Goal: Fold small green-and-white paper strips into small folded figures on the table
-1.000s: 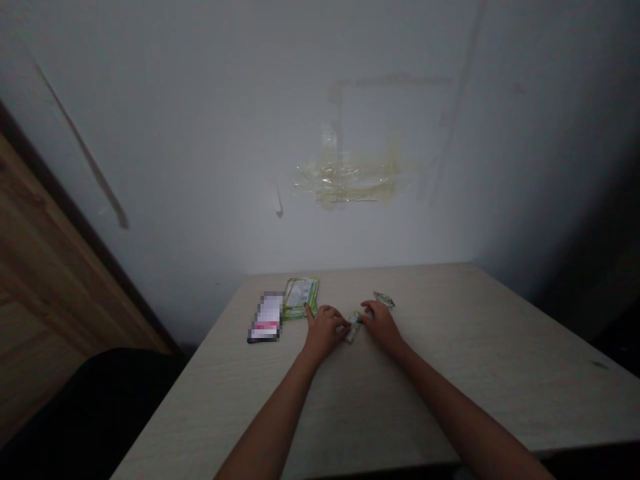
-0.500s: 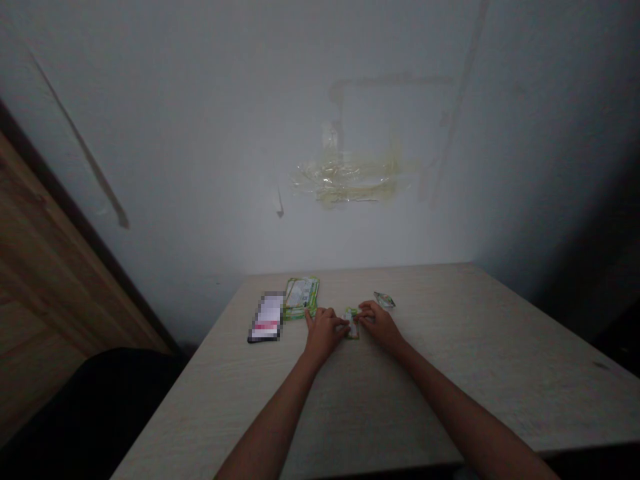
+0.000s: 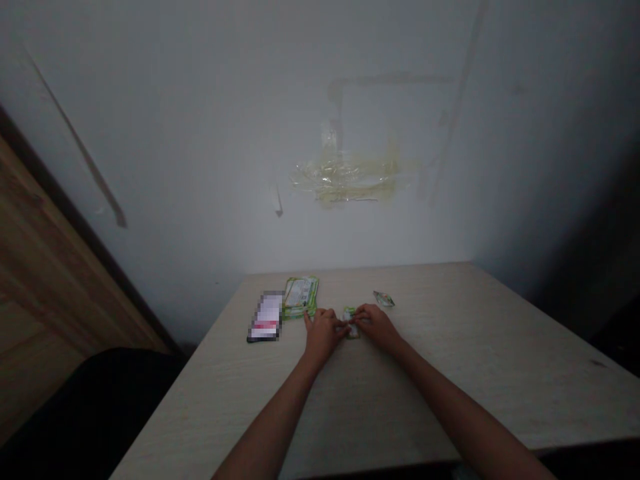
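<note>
A small, narrow green-and-white wrapper (image 3: 354, 331) lies on the table between my hands. My left hand (image 3: 323, 333) pinches its left side, fingertips curled and pressed together. From the other side, my right hand (image 3: 376, 325) bends over the wrapper with its thumb and fingers closed on it. The fingers cover part of the piece, so its exact shape and folds are hidden. A stack of larger flat green-and-white wrappers (image 3: 301, 293) lies just beyond my left hand. Past my right hand rests a small folded piece (image 3: 384, 299) with a similar print.
A phone with a blurred-out screen (image 3: 266, 319) lies left of the stack. The pale wooden table (image 3: 450, 293) meets a wall (image 3: 210, 167) with clear tape stuck on it. Something black (image 3: 95, 407) stands by the table's left edge, near a wooden panel (image 3: 45, 260).
My right hand's fingers have drawn in slightly leftward and down over the wrapper. My left hand keeps nearly the same place and hold.
</note>
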The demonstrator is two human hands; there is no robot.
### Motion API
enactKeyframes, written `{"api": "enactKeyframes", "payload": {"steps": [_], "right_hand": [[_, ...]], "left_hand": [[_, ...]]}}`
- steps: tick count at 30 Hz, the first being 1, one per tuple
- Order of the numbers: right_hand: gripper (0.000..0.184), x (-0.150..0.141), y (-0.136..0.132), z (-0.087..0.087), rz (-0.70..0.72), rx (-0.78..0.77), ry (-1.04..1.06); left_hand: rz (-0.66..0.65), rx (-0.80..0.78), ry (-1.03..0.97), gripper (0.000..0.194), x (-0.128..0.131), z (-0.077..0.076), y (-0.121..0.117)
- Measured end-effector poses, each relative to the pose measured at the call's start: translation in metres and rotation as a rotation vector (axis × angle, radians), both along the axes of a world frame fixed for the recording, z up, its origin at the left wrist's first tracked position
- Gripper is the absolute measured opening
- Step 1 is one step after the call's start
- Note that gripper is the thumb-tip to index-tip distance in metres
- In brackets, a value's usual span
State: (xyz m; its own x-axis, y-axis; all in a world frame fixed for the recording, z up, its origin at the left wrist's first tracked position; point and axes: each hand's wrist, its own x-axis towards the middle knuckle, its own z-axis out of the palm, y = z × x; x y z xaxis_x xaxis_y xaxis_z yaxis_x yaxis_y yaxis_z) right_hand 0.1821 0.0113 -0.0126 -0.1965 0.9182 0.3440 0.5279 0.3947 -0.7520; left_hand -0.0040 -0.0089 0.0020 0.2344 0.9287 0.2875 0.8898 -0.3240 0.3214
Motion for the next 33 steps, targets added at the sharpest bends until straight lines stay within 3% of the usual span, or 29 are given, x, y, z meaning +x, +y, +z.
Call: {"api": "enactKeyframes", "payload": {"steps": [10, 33], "right_hand": [[0.01, -0.003, 0.01, -0.005, -0.062, 0.034, -0.036], [0.022, -0.013, 0.01, -0.002, -0.148, 0.137, -0.333]], "left_hand": [[-0.002, -0.007, -0.015, 0.024, 0.001, 0.004, -0.004], [0.001, -0.021, -0.013, 0.023, 0.0, 0.001, -0.002]]}}
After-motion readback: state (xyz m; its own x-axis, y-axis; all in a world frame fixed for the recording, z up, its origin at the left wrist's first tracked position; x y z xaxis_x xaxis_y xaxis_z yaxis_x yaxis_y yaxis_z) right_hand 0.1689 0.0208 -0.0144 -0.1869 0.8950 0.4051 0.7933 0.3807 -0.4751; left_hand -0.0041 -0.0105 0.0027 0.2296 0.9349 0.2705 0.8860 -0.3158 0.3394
